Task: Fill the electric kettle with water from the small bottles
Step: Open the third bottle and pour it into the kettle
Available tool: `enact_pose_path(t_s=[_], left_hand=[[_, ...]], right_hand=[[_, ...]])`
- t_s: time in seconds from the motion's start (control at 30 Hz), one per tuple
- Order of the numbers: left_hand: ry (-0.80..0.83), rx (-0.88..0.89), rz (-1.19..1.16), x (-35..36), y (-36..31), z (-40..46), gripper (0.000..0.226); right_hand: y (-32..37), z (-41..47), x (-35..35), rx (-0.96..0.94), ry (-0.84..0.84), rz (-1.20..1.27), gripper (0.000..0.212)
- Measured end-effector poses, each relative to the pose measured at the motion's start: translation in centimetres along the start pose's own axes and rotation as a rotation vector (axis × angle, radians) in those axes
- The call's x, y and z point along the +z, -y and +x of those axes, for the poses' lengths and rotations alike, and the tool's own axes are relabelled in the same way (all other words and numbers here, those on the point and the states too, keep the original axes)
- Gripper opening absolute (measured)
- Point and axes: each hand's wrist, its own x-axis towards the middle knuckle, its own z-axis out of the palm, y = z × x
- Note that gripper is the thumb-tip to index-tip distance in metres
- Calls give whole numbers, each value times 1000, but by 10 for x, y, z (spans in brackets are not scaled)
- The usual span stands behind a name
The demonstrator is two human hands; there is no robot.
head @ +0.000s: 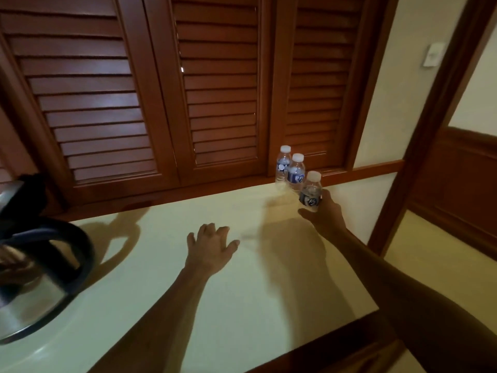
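Countertop (215, 305): right hand (326, 214) holds capped bottle (311, 192).

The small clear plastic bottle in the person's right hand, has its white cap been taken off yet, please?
No, the small clear plastic bottle gripped by the right hand has its white cap on.

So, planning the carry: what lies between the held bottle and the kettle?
Only the left hand on bare countertop, between bottle and kettle, head view.
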Motion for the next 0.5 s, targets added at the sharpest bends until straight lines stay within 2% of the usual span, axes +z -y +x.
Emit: enact_pose_path(t_s=[0.3, 0.5], left_hand=[[25, -29, 5, 2, -1, 3, 60], [2, -32, 4, 4, -2, 1, 59]], right_hand=[[-35, 44, 13, 64, 39, 20, 57], [-40, 48, 14, 35, 49, -45, 60]])
